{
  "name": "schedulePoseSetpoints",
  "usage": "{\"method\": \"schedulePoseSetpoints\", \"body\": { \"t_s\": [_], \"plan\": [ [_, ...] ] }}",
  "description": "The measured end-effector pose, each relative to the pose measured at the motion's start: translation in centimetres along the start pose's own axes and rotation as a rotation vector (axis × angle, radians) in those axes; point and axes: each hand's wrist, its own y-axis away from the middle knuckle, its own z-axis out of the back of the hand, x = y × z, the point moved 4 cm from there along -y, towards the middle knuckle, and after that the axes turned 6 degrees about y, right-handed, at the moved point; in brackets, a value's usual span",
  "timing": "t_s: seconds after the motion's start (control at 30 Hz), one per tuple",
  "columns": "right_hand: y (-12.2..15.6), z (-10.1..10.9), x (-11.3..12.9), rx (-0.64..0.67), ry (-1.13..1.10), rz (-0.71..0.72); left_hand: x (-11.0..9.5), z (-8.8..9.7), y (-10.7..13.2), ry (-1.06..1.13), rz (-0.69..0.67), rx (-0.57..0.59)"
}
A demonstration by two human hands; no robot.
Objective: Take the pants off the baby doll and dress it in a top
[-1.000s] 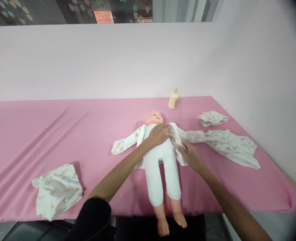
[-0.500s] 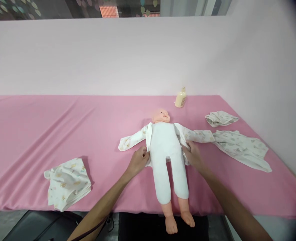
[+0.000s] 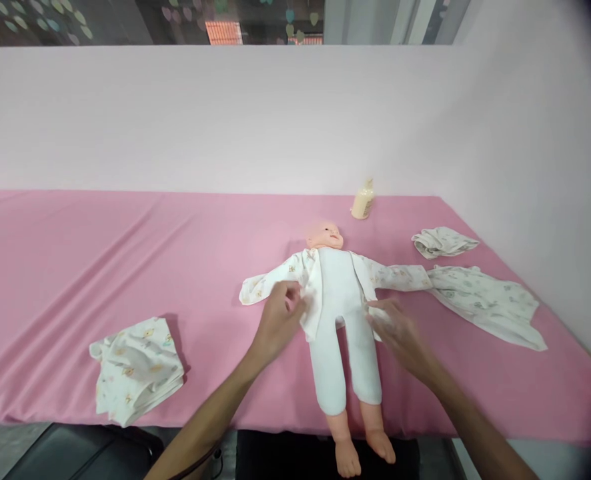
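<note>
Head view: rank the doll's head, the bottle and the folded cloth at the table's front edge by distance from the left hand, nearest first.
From the left hand:
1. Doll's head, just up and to its right, above the open printed shirt.
2. Bottle, farther back right, by the wall.
3. Folded printed cloth, far off to its left, near the front edge of the pink table.

Bright, even light falls from above; the folded cloth casts a short soft shadow to its right. Both hands are motion-blurred. The right corners darken, and straight edges bow from lens distortion
</note>
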Motion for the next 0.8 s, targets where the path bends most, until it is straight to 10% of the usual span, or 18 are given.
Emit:
{"method": "schedulePoseSetpoints", "body": {
  "t_s": [0.17, 0.33, 0.8],
  "plan": [
    [-5.1, 1.6, -2.7, -0.141, -0.245, -0.301, 0.8, -1.2, -6.2, -0.104, 0.05, 0.006],
    [-10.1, -0.2, -3.9, 0.101, -0.476, -0.475, -0.5, -3.6, -9.7, -0.426, 0.052, 0.03],
    [-15.8, -0.9, 1.0, -0.013, -0.43, -0.329, -1.1, -4.7, -13.1, -0.625, 0.104, 0.087]
  ]
}}
